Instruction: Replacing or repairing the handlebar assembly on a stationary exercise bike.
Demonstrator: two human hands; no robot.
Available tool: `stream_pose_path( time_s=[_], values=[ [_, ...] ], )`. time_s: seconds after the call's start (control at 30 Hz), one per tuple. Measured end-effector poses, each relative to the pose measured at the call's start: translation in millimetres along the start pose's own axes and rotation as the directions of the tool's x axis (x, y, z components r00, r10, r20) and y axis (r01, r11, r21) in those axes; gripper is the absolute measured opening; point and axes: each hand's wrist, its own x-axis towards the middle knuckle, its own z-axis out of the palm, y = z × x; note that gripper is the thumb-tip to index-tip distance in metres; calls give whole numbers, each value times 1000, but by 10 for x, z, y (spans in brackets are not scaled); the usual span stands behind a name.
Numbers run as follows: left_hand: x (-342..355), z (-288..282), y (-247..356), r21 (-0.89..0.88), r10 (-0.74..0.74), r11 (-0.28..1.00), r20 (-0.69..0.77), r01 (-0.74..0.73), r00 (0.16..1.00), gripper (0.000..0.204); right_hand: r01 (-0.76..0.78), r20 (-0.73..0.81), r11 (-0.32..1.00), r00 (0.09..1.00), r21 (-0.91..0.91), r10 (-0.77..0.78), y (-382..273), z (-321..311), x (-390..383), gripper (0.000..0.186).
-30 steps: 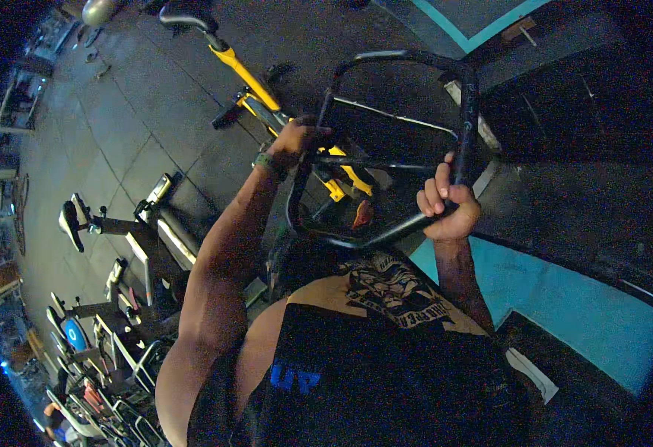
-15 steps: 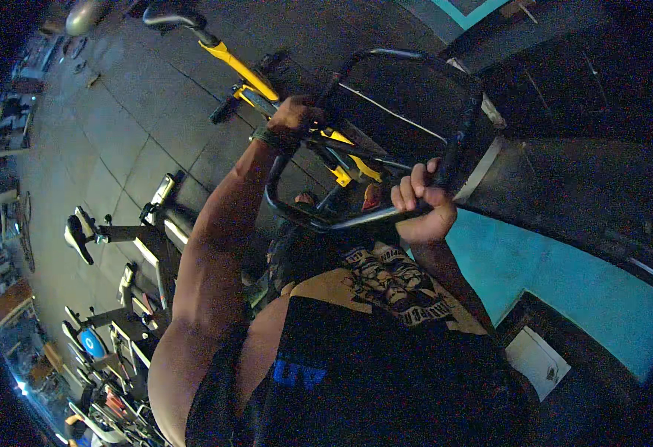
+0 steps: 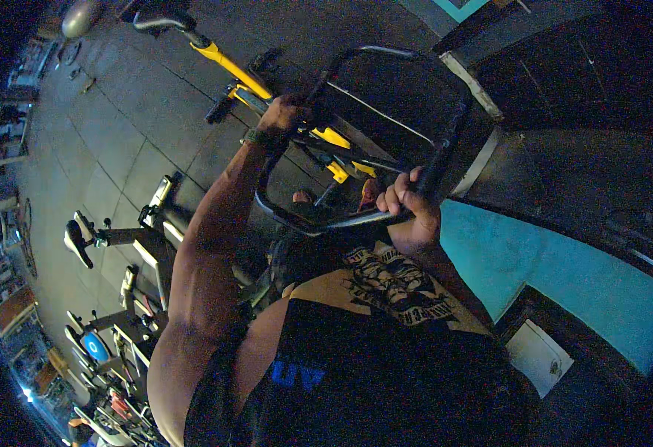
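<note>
A black loop-shaped handlebar stands before my chest. My left hand wraps round its left side, with a dark band on the wrist. At the near right corner my right hand closes round the bar, its fingers curled over the top. Beyond the left hand, a yellow and black frame reaches to the upper left, with a curved dark piece at its end. More yellow parts show through the loop. Below the bar a foot and a reddish shoe are partly visible.
Several exercise bikes line the left side on a dark tiled floor. A silver ball lies at the far left. Close on the right are a turquoise panel, dark ledges and a white sheet.
The handlebar and both hands sit slightly farther left in the picture. The yellow frame and right-hand wall edges have shifted the same way. Both grips stay closed.
</note>
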Motion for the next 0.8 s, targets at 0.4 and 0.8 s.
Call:
stream_pose_path(
  time_s=[0.4,0.8],
  values=[
    [-3,118,-119,-68,88,993,-138,-98,987,22,-55,-59,998,997,-30,53,-143,-44,22,30],
    [-29,109,563,-163,-173,973,-55,162,983,21,-170,-78,985,982,23,171,-238,-432,-269,20]
  ],
)
